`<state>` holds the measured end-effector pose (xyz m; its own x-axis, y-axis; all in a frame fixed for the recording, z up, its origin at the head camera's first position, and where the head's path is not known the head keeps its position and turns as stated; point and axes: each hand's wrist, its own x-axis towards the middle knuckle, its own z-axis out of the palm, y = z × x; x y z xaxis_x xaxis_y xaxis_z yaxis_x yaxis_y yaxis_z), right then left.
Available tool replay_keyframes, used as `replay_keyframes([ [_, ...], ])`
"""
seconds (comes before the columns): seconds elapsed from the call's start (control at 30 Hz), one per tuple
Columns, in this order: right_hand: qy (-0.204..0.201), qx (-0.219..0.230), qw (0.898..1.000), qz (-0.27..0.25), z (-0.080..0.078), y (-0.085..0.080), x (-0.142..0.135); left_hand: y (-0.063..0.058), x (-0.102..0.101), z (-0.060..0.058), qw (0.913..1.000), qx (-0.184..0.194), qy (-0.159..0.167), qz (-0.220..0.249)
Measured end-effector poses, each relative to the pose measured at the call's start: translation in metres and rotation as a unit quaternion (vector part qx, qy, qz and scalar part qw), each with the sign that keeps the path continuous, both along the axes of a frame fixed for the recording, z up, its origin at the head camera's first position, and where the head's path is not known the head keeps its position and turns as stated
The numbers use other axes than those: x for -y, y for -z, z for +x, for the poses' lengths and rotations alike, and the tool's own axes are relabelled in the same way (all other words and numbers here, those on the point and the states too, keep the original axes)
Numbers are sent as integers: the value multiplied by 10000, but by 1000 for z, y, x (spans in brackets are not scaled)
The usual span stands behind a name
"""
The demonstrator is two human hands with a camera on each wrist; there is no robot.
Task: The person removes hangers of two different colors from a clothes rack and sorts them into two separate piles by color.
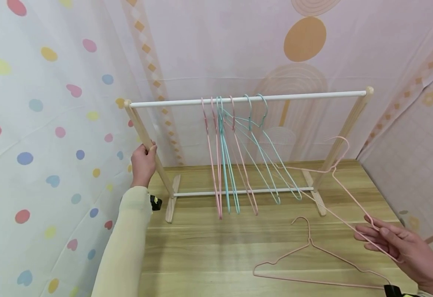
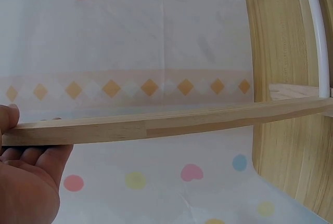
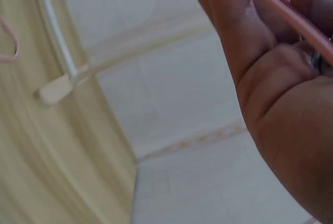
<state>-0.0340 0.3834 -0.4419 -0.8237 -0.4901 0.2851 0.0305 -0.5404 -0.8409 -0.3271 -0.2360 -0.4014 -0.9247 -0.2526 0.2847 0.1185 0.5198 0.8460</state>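
Note:
My left hand (image 1: 143,164) grips the left wooden post (image 2: 104,131) of a clothes rack, thumb on one side and fingers behind it. My right hand (image 1: 400,243) holds a pink clothes hanger (image 1: 334,168) by one end, off the table, with its hook pointing up and away near the rack's right post (image 1: 340,138). In the right wrist view, the pink hanger's wire (image 3: 296,18) crosses the fingers. On the white top rail (image 1: 320,96) hang three pink hangers and several teal hangers (image 1: 251,117), bunched around the middle. Another pink hanger (image 1: 309,240) lies flat on the table, hook away from me.
The rack stands on a wood-grain table (image 1: 194,251), with a white lower rail (image 1: 197,194) between its wooden feet (image 1: 169,210). Patterned curtains (image 1: 64,165) enclose the table at the left, back and right.

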Motion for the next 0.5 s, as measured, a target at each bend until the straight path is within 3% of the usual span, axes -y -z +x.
replay_keyframes([
  [0.27, -643, 922, 9928, 409, 3, 19, -20, 1, -1, 0, 9999, -33, 76, 69],
  [0.5, -1249, 1195, 9837, 497, 2, 30, -34, 1, -1, 0, 10000, -19, 27, 86],
])
